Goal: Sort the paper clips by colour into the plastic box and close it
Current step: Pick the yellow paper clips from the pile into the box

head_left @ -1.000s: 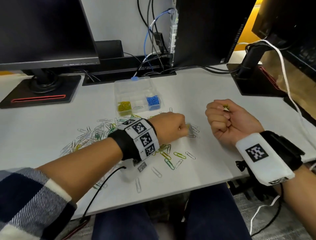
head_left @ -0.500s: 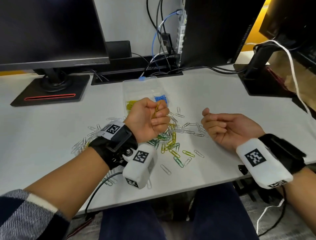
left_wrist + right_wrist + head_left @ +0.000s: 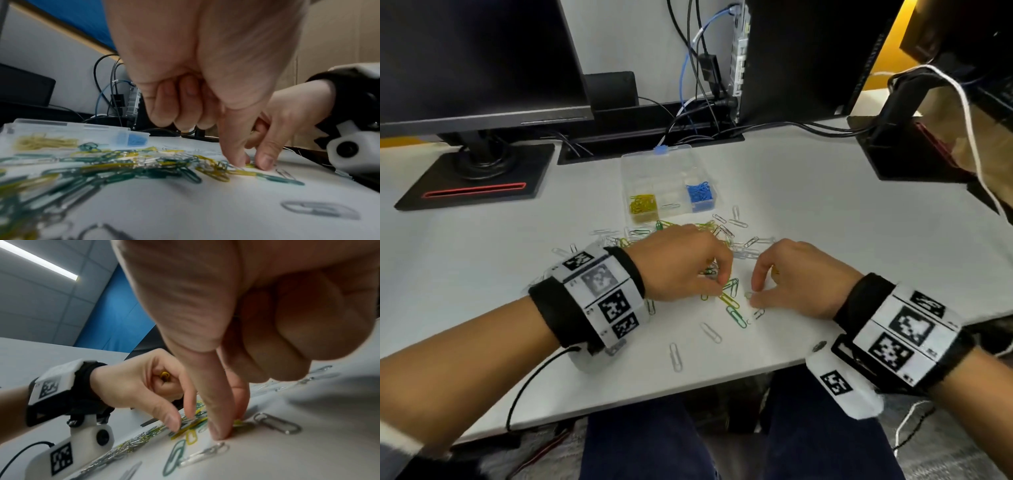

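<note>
Down at the desk (image 3: 482,308), both hands pinch yellow paper clips (image 3: 727,300).

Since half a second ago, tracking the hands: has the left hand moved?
Yes. The left hand has dropped from in front of the plastic box, nearer the desk's front edge, fingertips on the loose paper clips.

We find no readable words or numbers; the wrist bands (image 3: 599,294) carry only black-and-white square code patterns and tiny print too small to read.
</note>
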A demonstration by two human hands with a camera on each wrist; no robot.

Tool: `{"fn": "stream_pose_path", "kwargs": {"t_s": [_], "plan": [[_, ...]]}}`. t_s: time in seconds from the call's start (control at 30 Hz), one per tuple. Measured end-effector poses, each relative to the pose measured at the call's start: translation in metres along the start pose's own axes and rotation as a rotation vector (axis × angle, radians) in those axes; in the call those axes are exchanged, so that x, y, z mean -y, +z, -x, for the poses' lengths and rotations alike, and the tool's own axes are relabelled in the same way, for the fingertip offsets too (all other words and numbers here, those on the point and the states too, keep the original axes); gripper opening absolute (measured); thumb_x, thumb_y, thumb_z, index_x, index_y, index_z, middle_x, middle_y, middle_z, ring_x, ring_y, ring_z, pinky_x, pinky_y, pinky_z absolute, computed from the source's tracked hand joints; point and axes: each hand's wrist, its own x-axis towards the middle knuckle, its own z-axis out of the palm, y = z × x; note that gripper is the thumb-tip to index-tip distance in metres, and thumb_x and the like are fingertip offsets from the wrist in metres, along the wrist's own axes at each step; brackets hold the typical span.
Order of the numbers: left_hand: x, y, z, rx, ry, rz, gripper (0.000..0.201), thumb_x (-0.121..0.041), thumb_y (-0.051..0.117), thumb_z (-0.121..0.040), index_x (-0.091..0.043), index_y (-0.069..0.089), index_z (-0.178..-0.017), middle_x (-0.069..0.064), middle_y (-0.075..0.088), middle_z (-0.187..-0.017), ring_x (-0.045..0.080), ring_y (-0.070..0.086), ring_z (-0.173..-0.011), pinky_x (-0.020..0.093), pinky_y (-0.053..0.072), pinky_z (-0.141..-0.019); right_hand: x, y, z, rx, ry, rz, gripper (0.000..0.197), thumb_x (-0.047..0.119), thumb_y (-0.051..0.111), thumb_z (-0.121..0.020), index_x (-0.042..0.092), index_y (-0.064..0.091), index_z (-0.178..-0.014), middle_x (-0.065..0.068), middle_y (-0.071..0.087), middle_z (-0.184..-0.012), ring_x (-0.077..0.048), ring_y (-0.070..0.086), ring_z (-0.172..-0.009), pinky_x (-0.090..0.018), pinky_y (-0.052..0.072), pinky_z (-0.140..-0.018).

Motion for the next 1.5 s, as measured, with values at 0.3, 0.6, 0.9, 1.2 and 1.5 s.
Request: {"fn": "stream_pose_path", "kwargs": {"t_s": [0.3, 0.6, 0.9, 1.2, 1.5], "plan": [[-0.003, 0.013, -0.013, 0.040, 0.048, -0.088, 0.009, -0.040, 0.066, -0.086, -0.033, 0.066, -0.092, -0.013, 0.047, -0.065, -0.003, 0.041, -0.063, 0.016, 0.026, -0.054, -0.005, -0.005, -0.004, 0.039, -0.031, -0.100, 0.019, 0.026, 0.070, -0.084, 0.012, 0.070, -0.071, 0.009, 0.055, -0.059, 0.000, 0.045, -0.047, -0.009, 0.035, -0.048], [0.012, 0.005, -0.015, -0.046, -0.112, 0.314, 0.016, -0.029, 0.049, -0.096, -0.023, 0.055, -0.083, -0.001, 0.054, -0.066, 0.010, 0.045, -0.057, 0.031, 0.041, -0.057, -0.020, -0.018, -0.013, 0.365, 0.248, -1.682, 0.019, 0.019, 0.039, -0.083, 0.020, 0.034, -0.065, 0.007, 0.012, -0.060, -0.009, 0.008, -0.046, -0.021, 0.013, -0.037], [0.033, -0.002, -0.006, -0.149, -0.175, 2.044, 0.011, -0.018, 0.033, -0.075, -0.015, 0.038, -0.065, -0.006, 0.017, -0.055, 0.009, 0.009, -0.045, 0.021, 0.012, -0.043, -0.037, -0.008, -0.023, 0.530, 0.134, -2.186, 0.012, 0.015, 0.036, -0.083, 0.011, 0.042, -0.073, 0.002, 0.027, -0.058, -0.012, 0.022, -0.046, -0.028, 0.027, -0.041], [0.038, 0.001, -0.005, -0.218, -0.306, 2.037, 0.035, -0.005, 0.019, -0.087, -0.018, 0.039, -0.061, -0.008, 0.042, -0.053, 0.004, 0.025, -0.032, 0.019, 0.012, -0.039, -0.030, -0.007, -0.024, 0.458, 0.236, -2.047, 0.012, -0.004, 0.051, -0.072, 0.007, 0.055, -0.076, 0.000, 0.041, -0.067, -0.008, 0.028, -0.045, -0.021, 0.030, -0.039], [0.048, -0.002, 0.001, -0.176, -0.422, 2.011, 0.025, -0.022, 0.034, -0.085, -0.019, 0.037, -0.061, -0.007, 0.022, -0.049, 0.008, 0.013, -0.040, 0.019, 0.008, -0.044, -0.012, -0.009, -0.038, 0.188, 0.412, -1.312, 0.023, 0.009, 0.038, -0.092, 0.011, 0.052, -0.074, 0.006, 0.020, -0.053, -0.007, 0.014, -0.035, -0.014, 0.012, -0.032]]}}
